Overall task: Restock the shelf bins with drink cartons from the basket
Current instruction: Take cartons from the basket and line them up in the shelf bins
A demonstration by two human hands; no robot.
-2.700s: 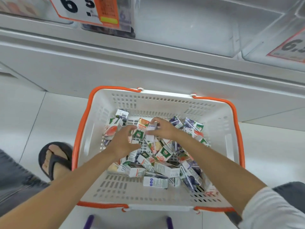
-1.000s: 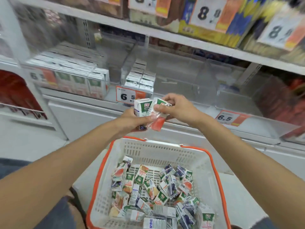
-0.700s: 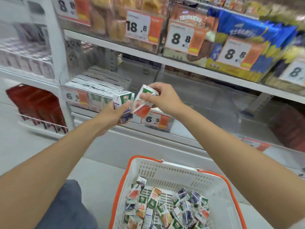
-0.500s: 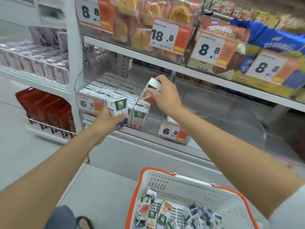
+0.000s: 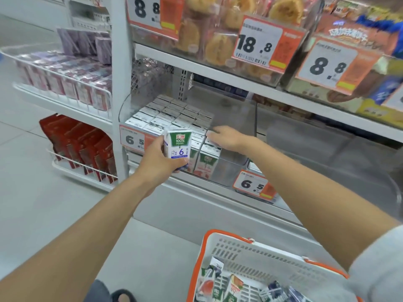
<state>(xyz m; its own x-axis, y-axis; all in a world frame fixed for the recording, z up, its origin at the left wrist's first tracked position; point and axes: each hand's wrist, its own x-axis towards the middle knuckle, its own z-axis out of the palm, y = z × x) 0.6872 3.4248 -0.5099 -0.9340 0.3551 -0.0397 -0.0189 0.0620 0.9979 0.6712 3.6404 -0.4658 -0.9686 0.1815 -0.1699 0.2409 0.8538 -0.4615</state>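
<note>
One white carton (image 5: 177,144), green-topped with a blue 6, gripped upright in my left hand (image 5: 158,163); my right hand (image 5: 226,138) lies flat on binned cartons (image 5: 174,114).

The carton (image 5: 177,147) in my left hand (image 5: 157,166) is smooth printed paperboard with a slight sheen. The bin (image 5: 235,131) is clear, glossy plastic. The basket (image 5: 261,258) is matt white perforated plastic with an orange rim. My sleeve (image 5: 379,269) is soft grey cloth. The shelf (image 5: 218,75) looks like matt painted metal.

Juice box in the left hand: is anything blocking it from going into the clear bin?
Yes: the right hand rests on the white carton tops in the clear plastic bin, where the green-and-white carton could go.
</note>
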